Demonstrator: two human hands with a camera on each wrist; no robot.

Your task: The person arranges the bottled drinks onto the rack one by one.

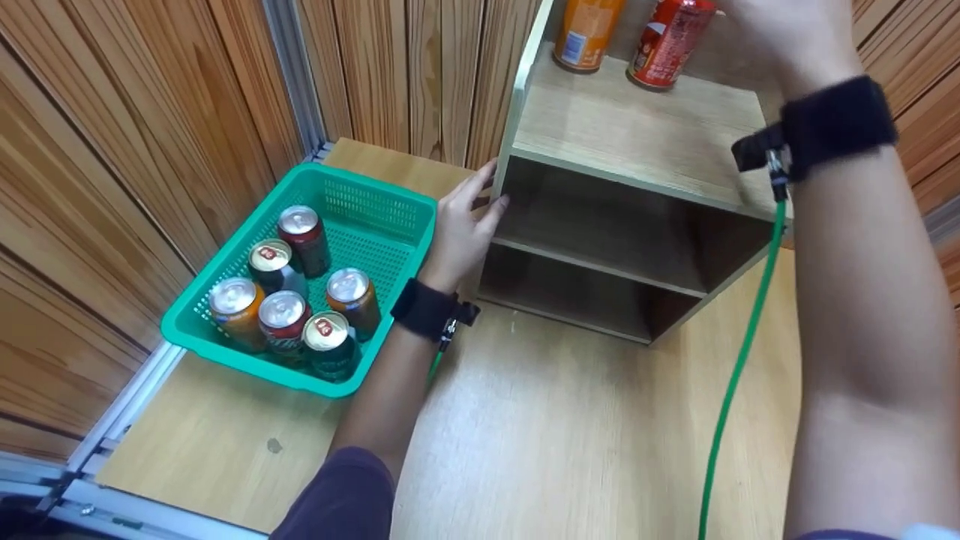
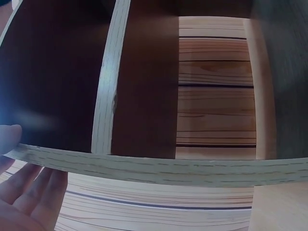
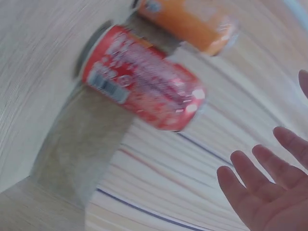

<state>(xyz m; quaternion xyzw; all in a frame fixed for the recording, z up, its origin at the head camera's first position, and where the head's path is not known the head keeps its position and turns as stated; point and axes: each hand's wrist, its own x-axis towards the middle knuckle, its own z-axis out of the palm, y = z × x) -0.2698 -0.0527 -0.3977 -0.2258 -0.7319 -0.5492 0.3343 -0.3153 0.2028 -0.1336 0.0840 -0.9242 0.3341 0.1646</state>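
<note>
On the top board of a small wooden shelf unit (image 1: 637,127) stand a red soda can (image 1: 670,45) and an orange can (image 1: 587,34), side by side. My right hand (image 1: 795,30) is just right of the red can, partly cut off by the frame's top. In the right wrist view its fingers (image 3: 260,178) are spread, with a gap between them and the can. My left hand (image 1: 461,236) grips the front edge of the unit's left side panel. The left wrist view shows the thumb (image 2: 9,137) on the inner face and the fingers around the outside.
A green plastic basket (image 1: 262,373) with several upright cans stands left of my left forearm. Wooden plank walls (image 1: 405,75) rise behind. A green cable (image 1: 739,375) hangs from the right wrist strap (image 1: 836,127). Two compartments lie below the shelf's top board.
</note>
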